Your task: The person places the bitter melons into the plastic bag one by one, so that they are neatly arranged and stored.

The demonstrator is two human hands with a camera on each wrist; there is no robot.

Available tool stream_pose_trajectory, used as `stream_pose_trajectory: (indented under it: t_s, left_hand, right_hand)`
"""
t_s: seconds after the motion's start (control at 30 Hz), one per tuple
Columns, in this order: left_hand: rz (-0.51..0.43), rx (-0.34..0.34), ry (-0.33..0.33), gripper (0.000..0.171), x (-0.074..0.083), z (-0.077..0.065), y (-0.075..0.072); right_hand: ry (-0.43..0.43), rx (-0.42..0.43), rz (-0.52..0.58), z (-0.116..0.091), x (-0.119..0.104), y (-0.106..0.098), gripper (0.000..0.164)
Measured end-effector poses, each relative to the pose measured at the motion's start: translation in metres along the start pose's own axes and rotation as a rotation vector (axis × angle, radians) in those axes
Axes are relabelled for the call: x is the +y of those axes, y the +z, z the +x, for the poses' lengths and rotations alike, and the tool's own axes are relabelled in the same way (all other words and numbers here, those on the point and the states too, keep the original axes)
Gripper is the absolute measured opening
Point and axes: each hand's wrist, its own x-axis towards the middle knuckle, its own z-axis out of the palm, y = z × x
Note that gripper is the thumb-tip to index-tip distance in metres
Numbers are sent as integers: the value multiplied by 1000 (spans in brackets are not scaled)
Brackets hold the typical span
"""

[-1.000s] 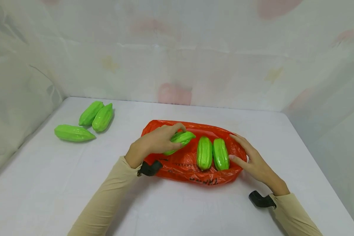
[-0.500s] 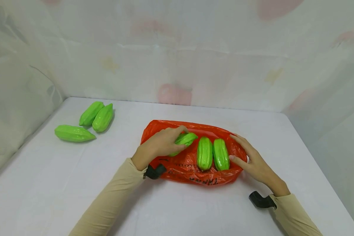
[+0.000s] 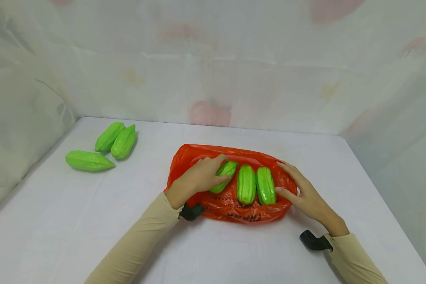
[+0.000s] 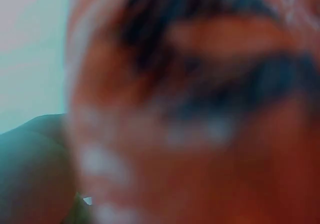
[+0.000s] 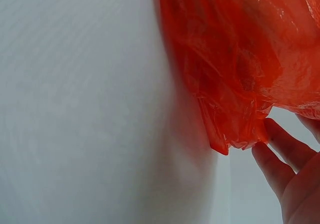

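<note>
In the head view a red plastic bag (image 3: 189, 156) lies with its mouth spread wide on the white table. My left hand (image 3: 202, 175) reaches into it and holds a green ridged gourd (image 3: 228, 169), which is tilted and partly covered by the fingers. Two more gourds lie side by side in the bag, a middle gourd (image 3: 246, 185) and a right gourd (image 3: 266, 185). My right hand (image 3: 307, 197) rests at the bag's right end, thumb and forefinger spread over the rim. Its other fingers (image 5: 272, 166) touch the bag from outside in the right wrist view. The left wrist view is blurred.
Loose gourds lie at the table's far left: one gourd (image 3: 88, 160) alone, and a back gourd (image 3: 110, 136) touching another gourd (image 3: 123, 142). A pale patterned sheet (image 3: 213, 79) hangs behind the table (image 3: 213, 252) and along both its sides.
My left hand has moved slightly right and towards me with the gourd, which now sits steeper and closer to the middle gourd. The right hand stays in place.
</note>
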Motion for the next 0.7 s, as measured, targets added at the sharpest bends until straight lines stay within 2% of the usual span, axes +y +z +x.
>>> stream_pose_trajectory:
  t_s: [0.2,0.33,0.57,0.7]
  left_hand:
    - [38,-18,-25,51,3,1,4]
    - [22,-32,-17,55,3,0,3]
    - [21,-192,-35,62,4,-8,-6]
    - [9,-200,-26,64,5,-8,-7]
  right_hand:
    - [-6,3,-5,0,0,0,66]
    - [-9,4,-5,1,0,0,66]
    - [-9,1,-3,0,1,0,66]
    - [-6,1,-6,0,0,0,66]
